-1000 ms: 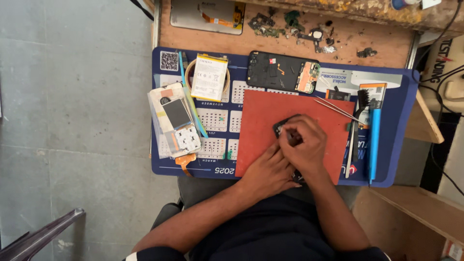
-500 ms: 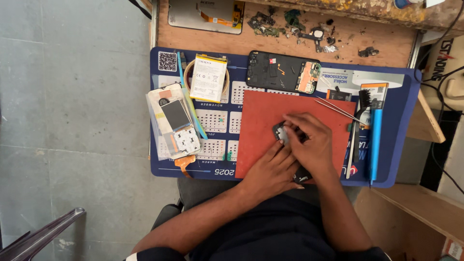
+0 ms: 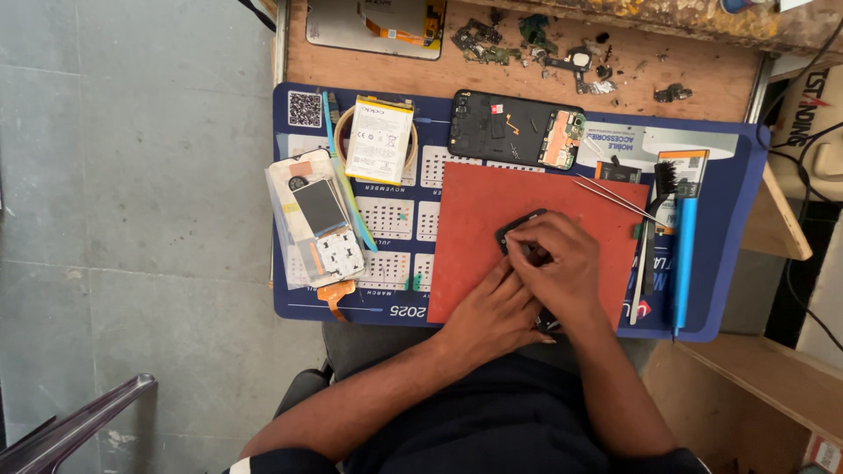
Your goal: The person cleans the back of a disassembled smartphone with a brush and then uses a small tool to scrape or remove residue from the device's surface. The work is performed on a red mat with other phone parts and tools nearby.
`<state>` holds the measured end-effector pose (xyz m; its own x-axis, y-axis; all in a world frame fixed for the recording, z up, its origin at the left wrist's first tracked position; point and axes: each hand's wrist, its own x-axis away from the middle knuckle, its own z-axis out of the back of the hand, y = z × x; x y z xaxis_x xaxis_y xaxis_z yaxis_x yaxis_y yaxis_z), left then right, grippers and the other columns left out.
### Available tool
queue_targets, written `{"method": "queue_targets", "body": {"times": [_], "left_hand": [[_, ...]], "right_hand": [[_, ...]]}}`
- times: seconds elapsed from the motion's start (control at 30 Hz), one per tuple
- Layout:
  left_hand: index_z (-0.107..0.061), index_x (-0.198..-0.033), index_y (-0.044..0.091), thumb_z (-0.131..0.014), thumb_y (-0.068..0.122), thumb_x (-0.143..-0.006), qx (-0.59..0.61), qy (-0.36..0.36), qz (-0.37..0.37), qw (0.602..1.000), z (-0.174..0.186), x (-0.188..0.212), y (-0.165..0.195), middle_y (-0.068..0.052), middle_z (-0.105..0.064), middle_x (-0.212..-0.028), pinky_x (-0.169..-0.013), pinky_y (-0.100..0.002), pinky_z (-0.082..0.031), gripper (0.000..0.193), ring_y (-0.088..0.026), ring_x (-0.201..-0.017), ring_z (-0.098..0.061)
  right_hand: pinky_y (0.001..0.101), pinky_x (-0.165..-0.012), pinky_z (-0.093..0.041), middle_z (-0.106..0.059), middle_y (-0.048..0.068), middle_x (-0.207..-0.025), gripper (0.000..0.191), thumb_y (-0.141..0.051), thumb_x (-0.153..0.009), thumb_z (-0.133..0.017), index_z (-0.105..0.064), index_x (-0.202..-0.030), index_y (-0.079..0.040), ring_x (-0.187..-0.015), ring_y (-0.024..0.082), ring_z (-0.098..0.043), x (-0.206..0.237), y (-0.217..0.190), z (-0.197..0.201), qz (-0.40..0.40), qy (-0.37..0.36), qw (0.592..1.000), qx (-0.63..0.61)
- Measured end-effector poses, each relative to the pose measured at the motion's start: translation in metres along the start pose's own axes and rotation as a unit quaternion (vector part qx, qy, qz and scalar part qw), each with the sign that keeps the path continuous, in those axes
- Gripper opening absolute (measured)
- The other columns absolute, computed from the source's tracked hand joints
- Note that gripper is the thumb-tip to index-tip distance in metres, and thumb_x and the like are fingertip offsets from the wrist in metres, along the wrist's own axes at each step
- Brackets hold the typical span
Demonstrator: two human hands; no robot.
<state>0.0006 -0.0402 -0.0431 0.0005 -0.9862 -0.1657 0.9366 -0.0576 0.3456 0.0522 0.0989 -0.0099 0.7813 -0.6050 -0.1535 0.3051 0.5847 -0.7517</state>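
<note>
A small dark phone part (image 3: 514,230) lies on the red work mat (image 3: 487,202), mostly hidden under my hands. My right hand (image 3: 562,268) covers it, fingers curled down on it. My left hand (image 3: 492,318) rests just below and left of it, fingers stretched up against the part's lower edge. What sits between the fingers is hidden.
An opened black phone body (image 3: 516,130) lies above the mat. A white battery (image 3: 379,139) on a tape ring and a bagged phone part (image 3: 314,219) sit left. Tweezers (image 3: 619,200), a black brush (image 3: 660,211) and a blue tool (image 3: 685,254) lie right. Loose parts litter the wooden bench (image 3: 667,66).
Both hands stay on the dark part; the fingers have shifted slightly on it. The view moved a little.
</note>
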Motion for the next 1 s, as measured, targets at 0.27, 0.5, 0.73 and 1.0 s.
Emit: {"method": "queue_targets", "body": {"times": [0.27,0.5,0.73,1.0], "left_hand": [[-0.066,-0.128,0.001,-0.063,0.068,-0.084,-0.014,0.015,0.009,1.0,-0.005,0.001,0.005,-0.016,-0.065,-0.133,-0.124,-0.049,-0.031,0.08,-0.032,-0.139,-0.05],[-0.065,-0.13,0.001,-0.064,0.067,-0.084,0.011,0.038,0.04,0.998,-0.006,-0.001,0.01,-0.019,-0.061,-0.139,-0.12,-0.049,-0.037,0.08,-0.034,-0.142,-0.048],[-0.061,-0.141,-0.001,-0.062,0.069,-0.084,-0.008,0.037,0.048,0.998,0.01,-0.006,0.008,-0.018,-0.054,-0.151,-0.117,-0.046,-0.039,0.09,-0.031,-0.146,-0.045],[-0.062,-0.14,0.005,-0.062,0.034,-0.094,0.039,0.107,0.068,0.991,0.029,-0.001,-0.004,-0.012,-0.057,-0.149,-0.113,-0.044,-0.047,0.055,-0.025,-0.136,-0.056]], "right_hand": [[0.0268,-0.065,-0.057,-0.072,0.008,-0.092,0.013,-0.001,-0.082,-0.082,-0.074,-0.092,-0.002,-0.073,0.016,-0.071,0.001,0.0,0.0,-0.052,0.028,0.998,-0.003],[0.0241,-0.069,-0.06,-0.074,0.009,-0.099,0.011,0.005,-0.085,-0.078,-0.074,-0.095,0.001,-0.081,0.014,-0.075,0.0,-0.004,0.008,-0.096,0.032,0.993,-0.06],[0.0255,-0.082,-0.062,-0.073,0.011,-0.105,0.025,0.011,-0.089,-0.072,-0.074,-0.113,0.002,-0.092,0.014,-0.074,-0.004,0.006,0.022,-0.079,0.054,0.991,-0.092],[0.0232,-0.068,-0.052,-0.067,0.009,-0.107,0.021,0.013,-0.097,-0.066,-0.075,-0.112,0.001,-0.086,0.012,-0.068,0.0,0.019,0.025,-0.103,0.07,0.99,-0.062]]}}
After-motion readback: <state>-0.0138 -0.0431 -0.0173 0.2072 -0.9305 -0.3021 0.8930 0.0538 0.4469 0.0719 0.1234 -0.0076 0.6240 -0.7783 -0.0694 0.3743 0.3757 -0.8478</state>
